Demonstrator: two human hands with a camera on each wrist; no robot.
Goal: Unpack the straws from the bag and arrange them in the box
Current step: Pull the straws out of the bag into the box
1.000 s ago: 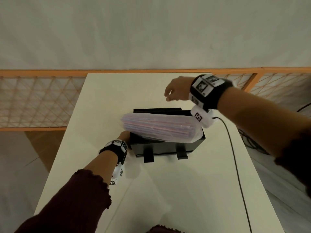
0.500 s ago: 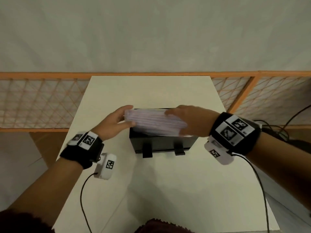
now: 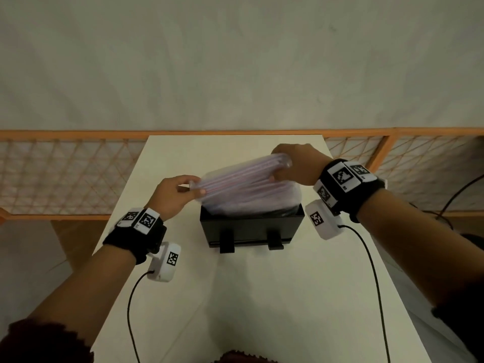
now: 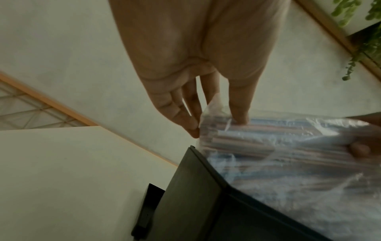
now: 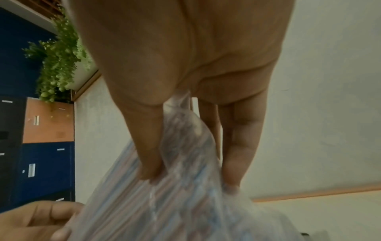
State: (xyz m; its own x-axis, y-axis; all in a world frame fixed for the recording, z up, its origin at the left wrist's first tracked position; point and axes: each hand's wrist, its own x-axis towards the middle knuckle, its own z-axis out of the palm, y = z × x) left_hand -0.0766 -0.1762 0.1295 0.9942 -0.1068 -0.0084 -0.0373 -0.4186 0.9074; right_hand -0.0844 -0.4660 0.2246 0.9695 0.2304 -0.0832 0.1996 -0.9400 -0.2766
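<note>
Both grips pinch one bag (image 3: 243,184) | left hand (image 3: 171,195) low at centre-left, right hand (image 3: 298,163) higher | long axis slants across frame centre over box (image 3: 251,227) | straws (image 4: 268,140) still bagged, I reckon

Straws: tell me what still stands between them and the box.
The clear bag does: it wraps the straws all round. The left hand and right hand pinch it at its two ends, tilted over the open black box. Nothing else visible blocks the box's opening.

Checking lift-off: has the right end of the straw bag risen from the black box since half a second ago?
Yes. The bag of straws now tilts, its right end raised above the black box rim by the right hand.
</note>
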